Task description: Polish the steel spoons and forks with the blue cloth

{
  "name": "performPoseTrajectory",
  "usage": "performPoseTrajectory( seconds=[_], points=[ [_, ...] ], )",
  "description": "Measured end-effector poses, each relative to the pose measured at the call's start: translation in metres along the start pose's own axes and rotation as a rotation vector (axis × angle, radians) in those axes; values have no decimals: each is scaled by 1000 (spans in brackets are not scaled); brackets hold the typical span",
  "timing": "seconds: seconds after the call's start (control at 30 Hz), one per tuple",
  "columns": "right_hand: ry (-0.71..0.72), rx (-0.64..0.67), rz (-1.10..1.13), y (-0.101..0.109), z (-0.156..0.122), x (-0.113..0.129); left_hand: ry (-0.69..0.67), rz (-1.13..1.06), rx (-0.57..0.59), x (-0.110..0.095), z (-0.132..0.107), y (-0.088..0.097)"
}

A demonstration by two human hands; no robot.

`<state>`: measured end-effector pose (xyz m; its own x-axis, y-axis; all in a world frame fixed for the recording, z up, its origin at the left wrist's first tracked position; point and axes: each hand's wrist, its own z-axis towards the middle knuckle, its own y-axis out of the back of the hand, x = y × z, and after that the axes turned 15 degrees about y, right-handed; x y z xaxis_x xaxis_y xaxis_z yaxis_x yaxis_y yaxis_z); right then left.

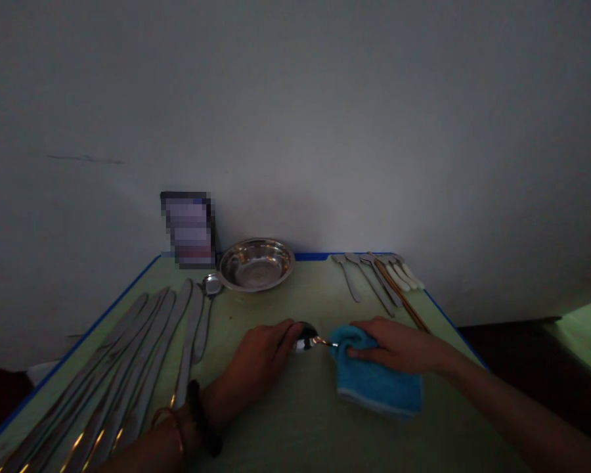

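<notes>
My left hand [259, 361] pinches the bowl end of a shiny metal spoon [306, 341] near the middle of the table. The spoon's handle runs to the right into a blue cloth [377, 384]. My right hand [398, 345] is closed round the bunched top of that cloth, with the handle wrapped inside it. The rest of the cloth hangs flat on the pale green table [300, 420]. A dark band sits on my left wrist.
Several long metal knives [142, 355] lie in a row at the left. A steel bowl [256, 264] stands at the back by the wall, beside a small upright card [190, 228]. More cutlery [379, 276] and chopsticks lie at the back right. The table has blue edges.
</notes>
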<state>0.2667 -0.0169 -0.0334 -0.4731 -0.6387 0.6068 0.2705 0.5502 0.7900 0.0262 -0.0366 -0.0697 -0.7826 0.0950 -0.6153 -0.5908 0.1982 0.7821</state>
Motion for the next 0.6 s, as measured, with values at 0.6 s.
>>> performPoseTrajectory(
  seconds=[0.6],
  points=[
    [-14, -11, -53, 1, -6, -10, 1, 8, -8, 2, 2, -6]
  ],
)
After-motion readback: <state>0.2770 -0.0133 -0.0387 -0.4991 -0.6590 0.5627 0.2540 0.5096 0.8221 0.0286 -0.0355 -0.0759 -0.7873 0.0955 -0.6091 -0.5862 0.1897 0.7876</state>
